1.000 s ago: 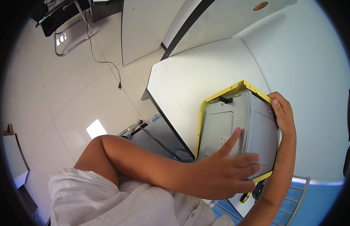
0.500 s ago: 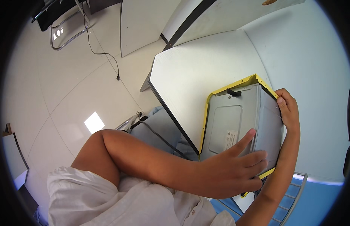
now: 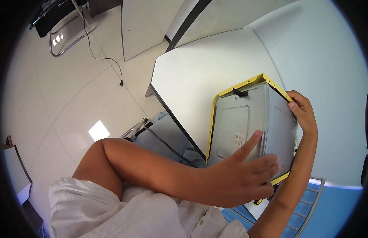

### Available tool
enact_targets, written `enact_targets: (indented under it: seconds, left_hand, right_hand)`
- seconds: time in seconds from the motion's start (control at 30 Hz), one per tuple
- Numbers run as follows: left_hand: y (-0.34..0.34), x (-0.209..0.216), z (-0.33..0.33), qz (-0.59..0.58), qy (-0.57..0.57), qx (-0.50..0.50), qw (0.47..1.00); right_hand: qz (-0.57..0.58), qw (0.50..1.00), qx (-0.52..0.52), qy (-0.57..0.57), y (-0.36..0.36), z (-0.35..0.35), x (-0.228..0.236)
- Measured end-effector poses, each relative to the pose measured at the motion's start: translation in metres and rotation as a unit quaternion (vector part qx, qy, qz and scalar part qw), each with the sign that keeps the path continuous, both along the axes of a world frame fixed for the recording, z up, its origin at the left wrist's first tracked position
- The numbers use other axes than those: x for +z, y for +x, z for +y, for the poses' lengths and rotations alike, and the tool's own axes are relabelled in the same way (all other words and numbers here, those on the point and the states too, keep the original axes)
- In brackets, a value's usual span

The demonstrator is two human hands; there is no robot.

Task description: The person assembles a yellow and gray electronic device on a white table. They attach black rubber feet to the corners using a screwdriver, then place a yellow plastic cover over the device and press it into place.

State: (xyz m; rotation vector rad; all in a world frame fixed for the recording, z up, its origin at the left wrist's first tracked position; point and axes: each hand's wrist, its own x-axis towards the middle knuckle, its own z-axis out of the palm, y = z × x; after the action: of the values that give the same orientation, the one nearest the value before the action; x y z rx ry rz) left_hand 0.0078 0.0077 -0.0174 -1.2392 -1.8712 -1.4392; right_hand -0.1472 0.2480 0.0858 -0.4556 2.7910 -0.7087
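A grey metal appliance housing with yellow edges (image 3: 234, 119) stands on the white table, its kind not clear. It has a black foot-like piece (image 3: 240, 93) and a small pale label. My left hand (image 3: 247, 170) reaches across its near side with fingers apart, the index stretched along the metal and the others over the corner. At the far right edge my right hand (image 3: 301, 109) grips the yellow rim, thumb on the near side. The hands partly hide the lower end of the housing. A dark cord (image 3: 172, 147) runs toward the housing and passes behind my left arm.
The white table (image 3: 192, 75) meets a pale partition at right. Below the housing lies a yellow-and-black handle (image 3: 258, 202), by a metal rack (image 3: 309, 210). A chair leg frame (image 3: 69, 43) and a loose plug (image 3: 121, 83) are on the tiled floor at far left.
The whole view has shifted slightly left and up. The fingers of my left hand have moved a little against the housing; my right hand keeps its hold on the rim.
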Motion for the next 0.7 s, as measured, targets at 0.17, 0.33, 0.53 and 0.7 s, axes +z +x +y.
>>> enact_targets:
  seconds: [0.17,0.33,0.53,0.7]
  left_hand:
    - [-0.0005,0.0008,-0.0019,-0.003,-0.019,0.023,1.000]
    - [0.0006,0.0003,0.0003,0.003,-0.011,0.039,0.999]
    - [0.0012,-0.0016,0.0024,-0.005,0.010,0.035,0.999]
    - [0.0004,-0.0023,0.0016,-0.003,0.005,0.028,1.000]
  right_hand:
    - [0.003,1.000,-0.002,0.005,-0.0049,0.0032,-0.0019]
    - [-0.002,1.000,-0.019,0.009,-0.0022,0.0000,0.0014]
    - [-0.004,1.000,-0.014,0.011,0.0005,0.0011,0.0028]
    - [-0.016,1.000,-0.015,0.019,0.0046,0.0016,0.0048]
